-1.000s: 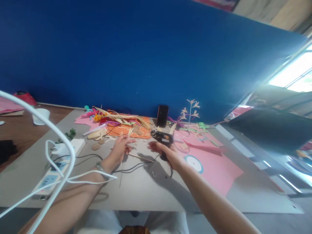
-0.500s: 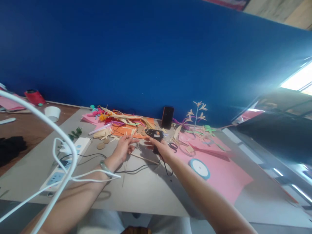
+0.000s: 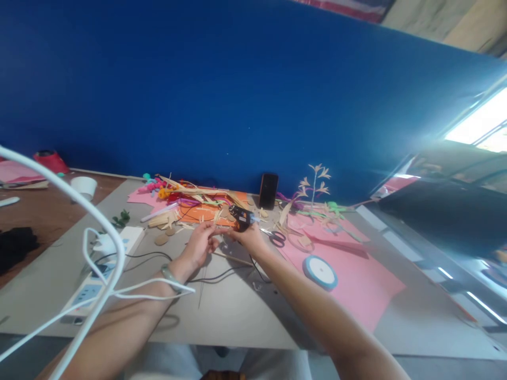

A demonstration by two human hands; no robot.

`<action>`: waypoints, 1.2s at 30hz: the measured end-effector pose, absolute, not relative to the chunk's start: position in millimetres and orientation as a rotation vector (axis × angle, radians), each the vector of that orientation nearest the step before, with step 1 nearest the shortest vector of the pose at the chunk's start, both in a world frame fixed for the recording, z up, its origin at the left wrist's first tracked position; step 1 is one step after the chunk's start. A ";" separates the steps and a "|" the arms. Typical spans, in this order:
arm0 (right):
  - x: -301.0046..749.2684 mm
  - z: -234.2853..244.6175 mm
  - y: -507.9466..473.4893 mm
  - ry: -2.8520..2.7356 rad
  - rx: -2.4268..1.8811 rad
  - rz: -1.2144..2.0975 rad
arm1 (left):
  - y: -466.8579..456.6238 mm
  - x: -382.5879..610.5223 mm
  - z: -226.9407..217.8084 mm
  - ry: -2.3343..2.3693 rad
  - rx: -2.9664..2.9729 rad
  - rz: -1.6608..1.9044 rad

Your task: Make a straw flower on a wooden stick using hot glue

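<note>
My right hand (image 3: 250,240) is closed round a black and orange glue gun (image 3: 240,217), its nozzle pointing left toward my left hand. My left hand (image 3: 202,241) is just beside it, fingers pinched on a small thin straw piece that is hard to make out. Both hands hover over the grey board (image 3: 222,301), in front of a pile of dried straw strips and coloured scraps on orange paper (image 3: 198,211). A thin wooden skewer (image 3: 232,257) lies under the hands, and the gun's black cord (image 3: 222,273) trails over the board.
A white power strip (image 3: 101,269) with a plug and white cables lies at left. A black phone (image 3: 268,190) stands against the blue wall. Scissors (image 3: 277,238), a blue tape roll (image 3: 320,270), pink paper (image 3: 348,274) and a paper plant (image 3: 315,184) are at right. A white cup (image 3: 84,187) stands far left.
My right hand has carried the glue gun leftward until its nozzle meets my left hand's fingertips. My left hand stayed about where it was, its fingers now pinched.
</note>
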State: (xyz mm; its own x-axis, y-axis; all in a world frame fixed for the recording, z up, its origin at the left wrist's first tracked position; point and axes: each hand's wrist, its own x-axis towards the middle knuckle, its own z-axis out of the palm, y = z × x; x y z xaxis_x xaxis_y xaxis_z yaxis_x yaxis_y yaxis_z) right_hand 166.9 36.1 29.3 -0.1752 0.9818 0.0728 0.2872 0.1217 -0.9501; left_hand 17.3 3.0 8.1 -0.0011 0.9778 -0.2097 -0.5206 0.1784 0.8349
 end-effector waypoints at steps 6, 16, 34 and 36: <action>173.5 21.8 53.4 -1.710 -1.398 1.006 | 6.0 14.5 9.8 0.987 0.612 1.385; 181.9 28.4 59.1 -1.873 -1.452 0.897 | 9.6 10.9 8.0 1.019 0.581 1.489; 198.4 23.0 53.3 -1.991 -1.316 0.659 | 8.6 12.0 12.3 1.062 0.561 1.502; 200.6 24.5 49.4 -2.020 -1.366 0.549 | 8.4 11.8 12.4 1.064 0.561 1.499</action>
